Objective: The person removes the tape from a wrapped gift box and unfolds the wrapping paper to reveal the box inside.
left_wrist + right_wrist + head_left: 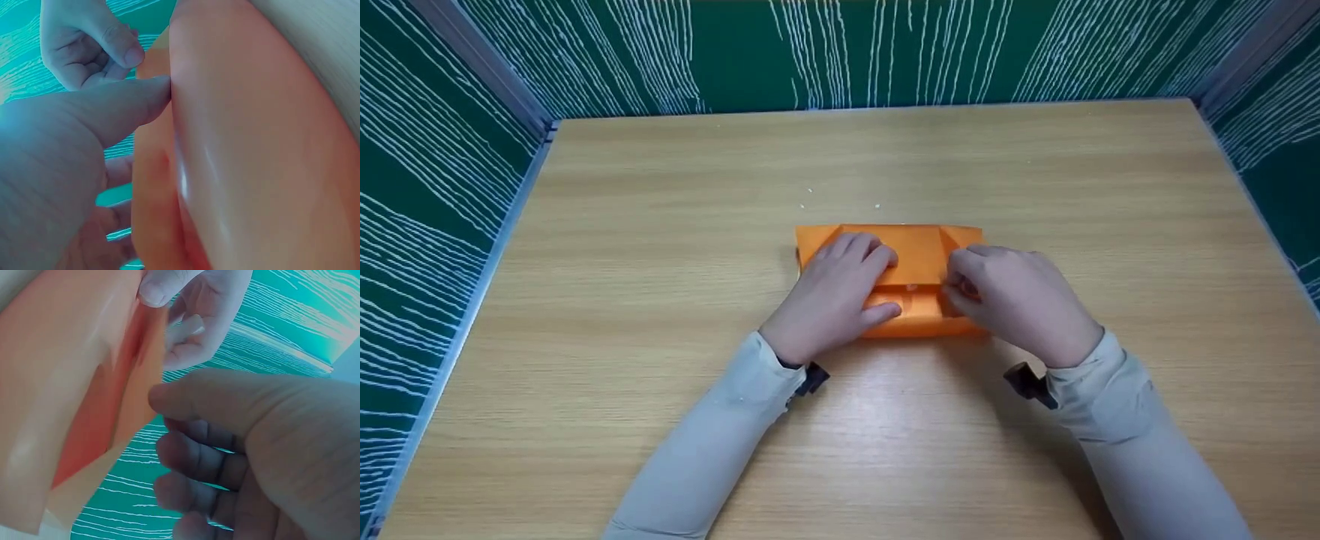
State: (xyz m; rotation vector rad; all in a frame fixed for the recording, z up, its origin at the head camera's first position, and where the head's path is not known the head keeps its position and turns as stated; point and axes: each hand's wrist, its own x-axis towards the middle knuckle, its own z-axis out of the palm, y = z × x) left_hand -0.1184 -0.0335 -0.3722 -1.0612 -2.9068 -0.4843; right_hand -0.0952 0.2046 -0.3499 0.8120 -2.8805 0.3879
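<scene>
A folded piece of orange paper (pixel 913 255) lies mid-table, with angled folds at its two upper corners and a horizontal flap edge across it. On its left part rests my left hand (pixel 840 296), fingers slightly bent on the upper flap and thumb spread toward the lower fold. At the right end, my right hand (pixel 1020 296) pinches the paper with thumb and forefinger. The right wrist view shows the right thumb (pixel 174 399) at the paper's edge, other fingers loosely curled below. Up close in the left wrist view, the near fold (pixel 253 140) bulges upward.
Under the paper is a light wooden table (pixel 622 337). A few small white specks (pixel 877 205) lie beyond the paper. Green panels (pixel 735 60) with white streaks stand along the back and sides. Each wrist carries a black camera mount (pixel 1030 384).
</scene>
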